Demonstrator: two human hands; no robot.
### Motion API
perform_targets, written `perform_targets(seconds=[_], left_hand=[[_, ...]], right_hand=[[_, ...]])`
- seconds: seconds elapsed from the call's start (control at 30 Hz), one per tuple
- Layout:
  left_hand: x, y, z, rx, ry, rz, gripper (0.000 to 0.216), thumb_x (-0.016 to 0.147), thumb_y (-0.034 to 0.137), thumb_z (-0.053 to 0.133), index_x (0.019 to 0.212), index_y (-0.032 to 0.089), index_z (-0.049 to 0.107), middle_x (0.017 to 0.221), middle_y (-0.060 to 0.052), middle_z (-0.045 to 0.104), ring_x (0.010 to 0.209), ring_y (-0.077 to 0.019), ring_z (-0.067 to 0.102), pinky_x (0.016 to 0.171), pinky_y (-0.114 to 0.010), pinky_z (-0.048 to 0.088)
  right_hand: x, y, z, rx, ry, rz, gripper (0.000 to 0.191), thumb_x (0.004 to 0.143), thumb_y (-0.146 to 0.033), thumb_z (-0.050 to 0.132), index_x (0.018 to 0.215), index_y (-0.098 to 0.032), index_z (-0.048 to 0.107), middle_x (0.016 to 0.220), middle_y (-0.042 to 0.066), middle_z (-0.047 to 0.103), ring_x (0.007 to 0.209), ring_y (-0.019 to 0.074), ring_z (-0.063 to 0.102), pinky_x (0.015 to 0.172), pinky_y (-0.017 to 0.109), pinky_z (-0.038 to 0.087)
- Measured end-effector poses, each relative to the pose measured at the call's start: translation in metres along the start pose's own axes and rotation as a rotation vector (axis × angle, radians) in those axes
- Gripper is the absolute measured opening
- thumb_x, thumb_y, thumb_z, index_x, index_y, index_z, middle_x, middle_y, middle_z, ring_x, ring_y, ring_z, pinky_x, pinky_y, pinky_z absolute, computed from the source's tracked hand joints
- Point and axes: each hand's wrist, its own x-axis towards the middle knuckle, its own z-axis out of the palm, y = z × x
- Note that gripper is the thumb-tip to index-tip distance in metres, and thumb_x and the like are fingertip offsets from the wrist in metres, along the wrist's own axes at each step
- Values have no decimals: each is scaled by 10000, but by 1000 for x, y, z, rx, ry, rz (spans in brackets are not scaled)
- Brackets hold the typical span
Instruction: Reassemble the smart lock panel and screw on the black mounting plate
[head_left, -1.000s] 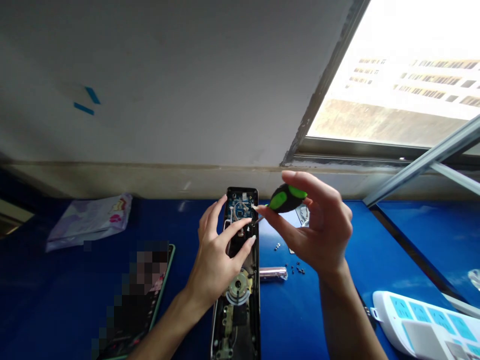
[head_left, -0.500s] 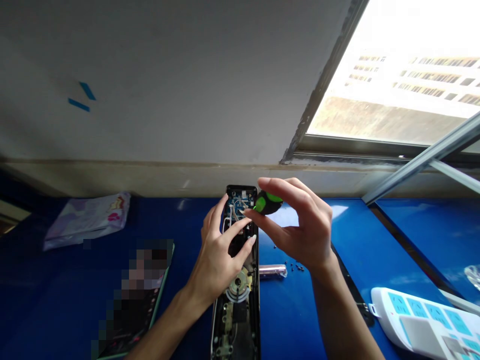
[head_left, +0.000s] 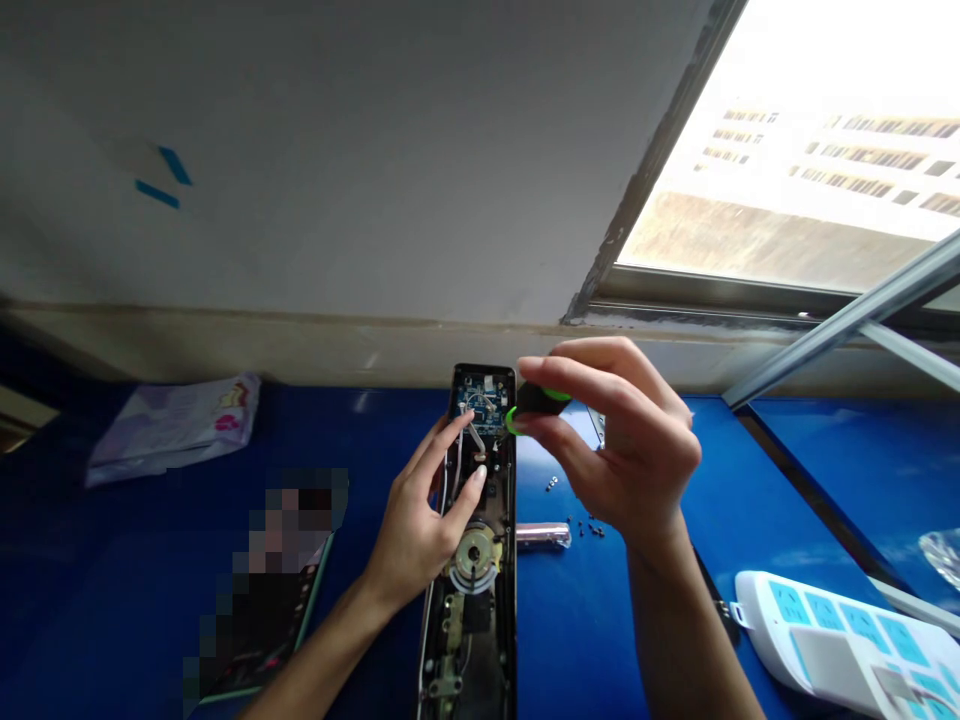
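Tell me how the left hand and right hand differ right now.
The left hand lies over the open black housing; the right hand is raised to the right of it.
The left hand holds no tool, while the right hand pinches a black-and-green tool handle.
Both are bare, with fingertips near the circuit board.

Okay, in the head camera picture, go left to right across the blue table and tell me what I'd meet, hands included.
Packet → phone → left hand → casing → pink tube → right hand → power strip.
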Motion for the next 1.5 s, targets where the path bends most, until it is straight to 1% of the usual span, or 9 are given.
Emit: perform_targets(seconds=[0.23, 0.43, 0.6, 0.8, 0.97, 1.17, 1.23, 1.37, 1.5], left_hand=[[-1, -4, 2, -145, 8, -75, 531, 1018, 408, 660, 1528, 287, 571, 1616, -68, 579, 1492, -288, 557, 1312, -484, 382], [0, -8, 3, -193, -4, -96, 526, 1012, 408, 668, 1513, 272, 585, 1611, -81, 585, 1478, -305, 573, 1289, -500, 419], [0, -6, 3, -160, 10, -74, 490, 1006, 403, 673, 1477, 282, 618, 1575, -67, 620, 1458, -287, 593, 1297, -483, 409], [-1, -7, 2, -176, 3, -78, 487, 1006, 403, 675, 1475, 288, 619, 1546, -69, 646, 1427, -285, 622, 1279, -476, 435], [-1, -4, 2, -168, 8, -80, 465, 1006, 405, 671, 1452, 280, 637, 1542, -66, 648, 1433, -284, 616, 1270, -465, 448], [-1, -3, 3, -171, 18, -84, 469, 994, 415, 680, 1441, 279, 644, 1534, -67, 655, 1435, -289, 615, 1275, -477, 441], [-1, -3, 3, -164, 25, -88, 470, 988, 417, 690, 1437, 284, 649, 1529, -65, 658, 1434, -294, 616, 1278, -483, 439], [-2, -4, 3, -153, 38, -88, 450, 985, 416, 697, 1415, 285, 666, 1536, -60, 653, 1453, -296, 599, 1279, -479, 440], [-3, -4, 3, -162, 39, -75, 431, 987, 405, 698, 1402, 288, 673, 1547, -52, 643, 1473, -287, 580, 1284, -469, 434]], right_hand=[[2, -2, -2, 100, -154, 57, 479, 1038, -79, 540, 1437, -302, 683, 1316, 80, 765, 1192, 248, 761, 994, 444, 679], [1, 0, 1, -37, 9, 30, 310, 886, -232, 863, 1184, -305, 816, 1022, 43, 721, 870, 179, 749, 705, 320, 685], [2, 0, -2, 37, -104, 78, 454, 1046, -93, 530, 1413, -295, 705, 1366, 79, 748, 1238, 266, 740, 1022, 496, 665], [2, 5, -3, -66, 38, 28, 353, 879, -170, 848, 1193, -329, 818, 998, 29, 751, 881, 186, 744, 738, 347, 686], [2, 6, -5, 50, -120, 97, 460, 1046, -115, 534, 1443, -296, 679, 1456, 85, 698, 1235, 272, 738, 1010, 506, 666], [3, 6, -5, -29, 16, 45, 374, 863, -159, 861, 1182, -351, 820, 986, 15, 760, 870, 187, 753, 738, 364, 699], [3, 6, -6, -99, 32, 55, 337, 907, -194, 819, 1205, -350, 812, 1022, 34, 735, 918, 197, 743, 767, 376, 692], [3, 6, -9, 60, -120, 112, 474, 1040, -99, 542, 1441, -310, 682, 1446, 79, 700, 1261, 275, 724, 1040, 514, 647], [3, 7, -10, 53, -3, 107, 410, 917, -107, 783, 1253, -342, 797, 1091, 30, 780, 953, 216, 775, 819, 409, 696]])
